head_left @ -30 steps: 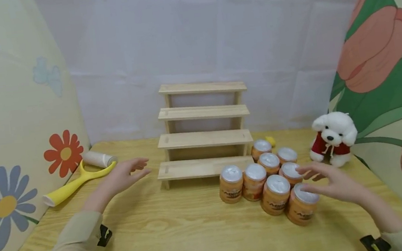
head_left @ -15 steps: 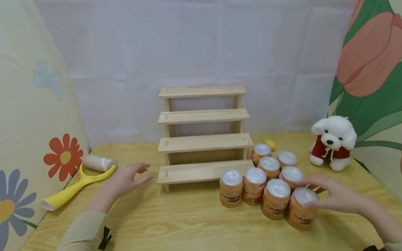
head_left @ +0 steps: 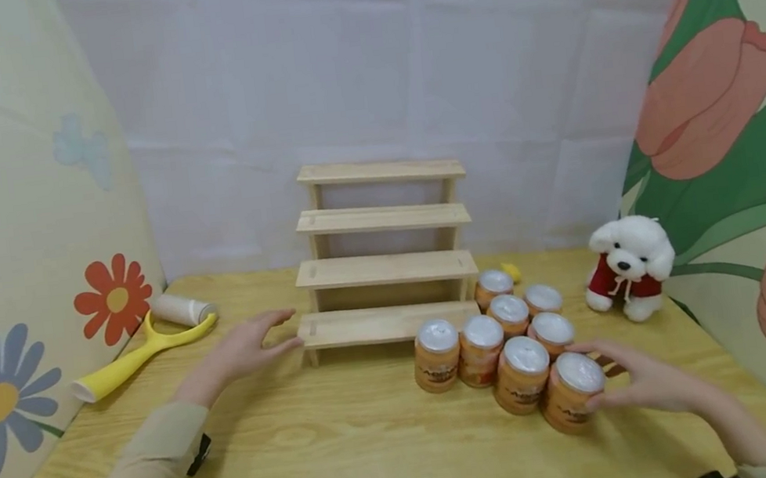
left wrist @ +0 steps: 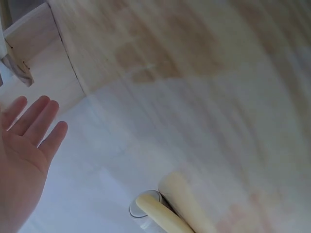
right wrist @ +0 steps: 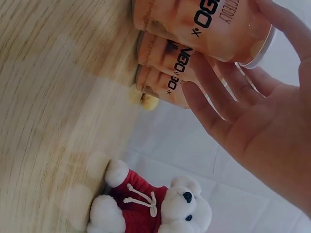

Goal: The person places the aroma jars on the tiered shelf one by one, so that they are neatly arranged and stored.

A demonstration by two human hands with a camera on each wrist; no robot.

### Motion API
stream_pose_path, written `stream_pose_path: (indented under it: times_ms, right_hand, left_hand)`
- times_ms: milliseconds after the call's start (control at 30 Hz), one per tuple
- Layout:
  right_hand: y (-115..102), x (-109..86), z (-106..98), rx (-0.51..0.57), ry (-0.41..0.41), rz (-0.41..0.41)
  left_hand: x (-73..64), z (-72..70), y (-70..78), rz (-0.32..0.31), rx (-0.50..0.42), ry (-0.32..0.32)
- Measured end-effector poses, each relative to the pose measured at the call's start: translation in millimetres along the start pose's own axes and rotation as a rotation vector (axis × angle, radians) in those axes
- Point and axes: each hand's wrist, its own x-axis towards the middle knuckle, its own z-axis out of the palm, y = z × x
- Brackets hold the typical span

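At lower right, the right hand (head_left: 644, 381), fingers loosely extended, straddles an orange can (head_left: 568, 401) on the worktop (head_left: 350, 448); left of centre, the left hand (head_left: 243, 351) is released beside the rack (head_left: 385, 269)

The nearest orange can (right wrist: 214, 31) reads "BO" in black, the next can (right wrist: 163, 52) "NBO"

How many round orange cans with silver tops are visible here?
8 cans: four in front, two behind, two farthest back, near the right end of the pale wooden stepped stand; others may be hidden.
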Motion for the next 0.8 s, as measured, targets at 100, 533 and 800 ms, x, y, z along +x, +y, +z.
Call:
stream_pose_path:
  times_ms: [100, 533, 800]
  right_hand:
    - [0.0, 0.7, 1.4, 0.003, 0.011, 0.027]
    - [-2.5, 8.3, 10.9, 0.018, 0.013, 0.131]
    - [-4.9, 8.3, 10.8, 0.007, 0.035, 0.160]
  left_hand:
    - [1.2, 3.6, 0.5, 0.008, -0.045, -0.021]
    - [5.5, 9.3, 1.2, 0.028, -0.159, -0.029]
    - [7.1, 11.4, 2.4, 0.035, -0.174, -0.029]
